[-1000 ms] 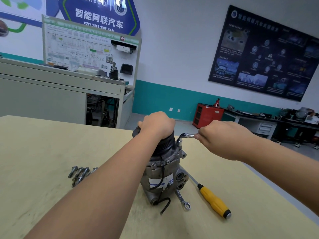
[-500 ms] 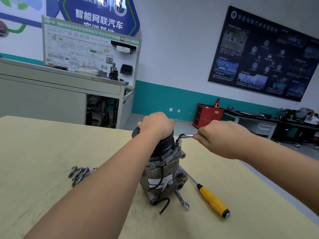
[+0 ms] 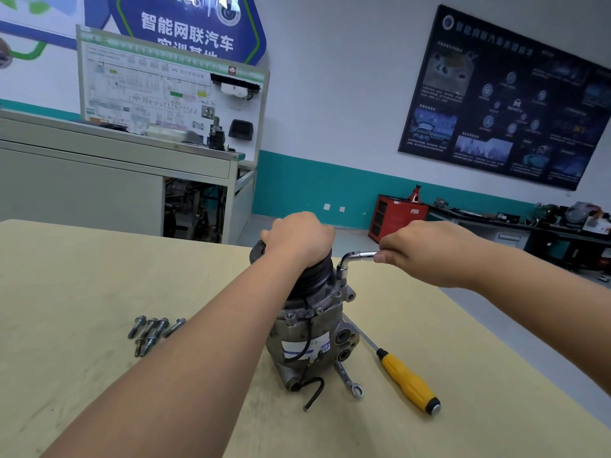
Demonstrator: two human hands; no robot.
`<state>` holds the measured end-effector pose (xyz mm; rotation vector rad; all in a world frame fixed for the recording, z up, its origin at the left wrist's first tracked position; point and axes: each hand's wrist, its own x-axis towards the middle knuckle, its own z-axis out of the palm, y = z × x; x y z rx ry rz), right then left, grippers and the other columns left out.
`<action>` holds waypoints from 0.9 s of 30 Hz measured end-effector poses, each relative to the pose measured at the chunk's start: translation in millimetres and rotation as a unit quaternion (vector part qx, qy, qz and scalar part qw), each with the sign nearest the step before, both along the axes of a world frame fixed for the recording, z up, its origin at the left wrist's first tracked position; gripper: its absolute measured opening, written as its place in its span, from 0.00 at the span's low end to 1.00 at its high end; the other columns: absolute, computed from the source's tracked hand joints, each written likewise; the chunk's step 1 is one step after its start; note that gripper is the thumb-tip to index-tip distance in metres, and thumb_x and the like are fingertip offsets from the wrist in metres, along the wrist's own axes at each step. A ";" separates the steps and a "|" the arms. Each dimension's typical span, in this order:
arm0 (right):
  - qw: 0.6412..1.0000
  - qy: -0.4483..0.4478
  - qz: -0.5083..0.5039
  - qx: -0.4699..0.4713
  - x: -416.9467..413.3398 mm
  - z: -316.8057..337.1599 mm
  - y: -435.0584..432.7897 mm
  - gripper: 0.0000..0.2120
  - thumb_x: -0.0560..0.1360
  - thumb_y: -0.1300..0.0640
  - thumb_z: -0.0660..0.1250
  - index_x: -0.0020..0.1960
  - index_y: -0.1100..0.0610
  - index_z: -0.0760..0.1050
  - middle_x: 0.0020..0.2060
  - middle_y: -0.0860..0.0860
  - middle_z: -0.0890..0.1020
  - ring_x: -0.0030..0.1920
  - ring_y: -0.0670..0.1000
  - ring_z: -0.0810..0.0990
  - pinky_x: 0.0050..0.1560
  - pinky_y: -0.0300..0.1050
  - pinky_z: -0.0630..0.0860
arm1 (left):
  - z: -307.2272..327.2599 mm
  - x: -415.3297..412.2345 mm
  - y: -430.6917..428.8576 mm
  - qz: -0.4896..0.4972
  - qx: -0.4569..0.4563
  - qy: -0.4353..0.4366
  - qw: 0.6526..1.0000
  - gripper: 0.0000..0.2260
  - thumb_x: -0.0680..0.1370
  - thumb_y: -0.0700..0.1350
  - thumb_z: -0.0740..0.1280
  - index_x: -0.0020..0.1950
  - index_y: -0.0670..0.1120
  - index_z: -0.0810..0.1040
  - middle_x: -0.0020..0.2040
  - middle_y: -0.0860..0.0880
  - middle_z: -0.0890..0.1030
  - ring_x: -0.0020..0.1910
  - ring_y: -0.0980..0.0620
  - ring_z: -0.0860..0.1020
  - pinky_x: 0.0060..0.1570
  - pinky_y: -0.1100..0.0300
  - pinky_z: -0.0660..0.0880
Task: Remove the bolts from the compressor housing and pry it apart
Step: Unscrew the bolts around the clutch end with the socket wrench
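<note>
With the left hand (image 3: 299,239) still clamped over the grey cast-metal compressor housing's (image 3: 310,338) black ribbed pulley (image 3: 314,280), the right hand (image 3: 426,252), pinching the chrome L-shaped socket wrench (image 3: 355,257), has barely swung it, so its hidden bolt is probably still threaded.

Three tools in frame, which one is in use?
The L-shaped socket wrench: the right hand grips it, its socket down on the compressor. The yellow-handled screwdriver and the small spanner lie untouched on the table.

Tan table (image 3: 82,292), compressor (image 3: 307,338), bolts (image 3: 153,330), yellow-handled screwdriver (image 3: 408,381), wrench (image 3: 348,380)
</note>
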<state>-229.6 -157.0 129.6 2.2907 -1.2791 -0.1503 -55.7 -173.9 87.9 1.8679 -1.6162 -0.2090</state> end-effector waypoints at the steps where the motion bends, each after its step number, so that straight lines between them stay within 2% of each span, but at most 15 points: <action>1: 1.000 -0.001 -0.003 0.003 0.5 0.8 -0.2 0.18 0.81 0.42 0.49 0.52 0.50 0.73 0.39 0.46 0.75 0.42 0.48 0.73 0.36 0.43 0.66 | -0.1 0.0 0.1 0.000 0.000 -0.001 1.000 0.09 0.79 0.49 0.55 0.52 0.46 0.71 0.56 0.44 0.76 0.56 0.43 0.70 0.60 0.46 0.67; 4: 1.000 -0.010 -0.012 0.018 2.6 3.2 -0.4 0.17 0.81 0.43 0.50 0.52 0.51 0.73 0.42 0.47 0.77 0.43 0.48 0.73 0.40 0.44 0.69 | -0.3 0.2 -0.1 0.001 0.001 -0.005 1.000 0.09 0.79 0.50 0.55 0.52 0.46 0.71 0.56 0.44 0.76 0.53 0.44 0.69 0.59 0.47 0.66; 7: 0.999 -0.025 -0.015 0.043 4.1 4.0 -2.1 0.14 0.81 0.44 0.51 0.48 0.50 0.71 0.42 0.48 0.77 0.42 0.48 0.73 0.41 0.45 0.70 | -0.4 0.6 -0.1 0.003 0.001 -0.010 1.000 0.10 0.79 0.50 0.55 0.53 0.46 0.71 0.56 0.45 0.76 0.51 0.45 0.67 0.56 0.48 0.65; 11: 0.997 -0.046 -0.016 0.067 4.5 5.7 -8.7 0.12 0.81 0.46 0.53 0.45 0.50 0.70 0.42 0.50 0.78 0.41 0.48 0.73 0.42 0.46 0.71 | -0.6 -0.2 -0.4 0.001 0.000 -0.012 1.000 0.12 0.79 0.51 0.55 0.55 0.46 0.72 0.57 0.45 0.76 0.55 0.44 0.69 0.53 0.49 0.63; 13: 0.996 -0.056 -0.015 0.073 3.7 6.2 -11.4 0.13 0.81 0.46 0.54 0.47 0.52 0.72 0.43 0.50 0.79 0.42 0.49 0.74 0.45 0.47 0.72 | -0.6 -0.2 -0.5 0.001 0.000 -0.012 1.000 0.13 0.80 0.51 0.55 0.57 0.46 0.73 0.57 0.45 0.76 0.56 0.43 0.70 0.54 0.48 0.64; 17: 0.997 -0.043 -0.019 0.065 4.9 7.4 -15.7 0.16 0.81 0.45 0.54 0.53 0.53 0.75 0.47 0.50 0.80 0.48 0.50 0.75 0.52 0.51 0.74 | -1.7 0.2 0.1 -0.001 -0.001 -0.013 1.000 0.11 0.80 0.51 0.55 0.53 0.46 0.71 0.55 0.45 0.76 0.52 0.45 0.68 0.56 0.48 0.65; 23: 0.997 -0.038 -0.015 0.069 3.7 8.6 -24.2 0.14 0.81 0.46 0.53 0.52 0.51 0.74 0.48 0.49 0.80 0.48 0.50 0.74 0.52 0.50 0.71 | -2.2 -0.4 -0.6 -0.002 -0.006 -0.022 1.000 0.15 0.80 0.51 0.54 0.58 0.46 0.73 0.56 0.45 0.76 0.52 0.45 0.68 0.54 0.49 0.64; 27: 0.997 -0.038 -0.012 0.067 2.3 6.8 -30.5 0.16 0.81 0.45 0.53 0.56 0.51 0.75 0.50 0.48 0.80 0.50 0.50 0.74 0.52 0.49 0.69 | -2.7 -0.8 -0.5 0.000 -0.007 -0.028 1.000 0.16 0.79 0.52 0.54 0.61 0.46 0.73 0.59 0.44 0.76 0.58 0.43 0.70 0.57 0.48 0.66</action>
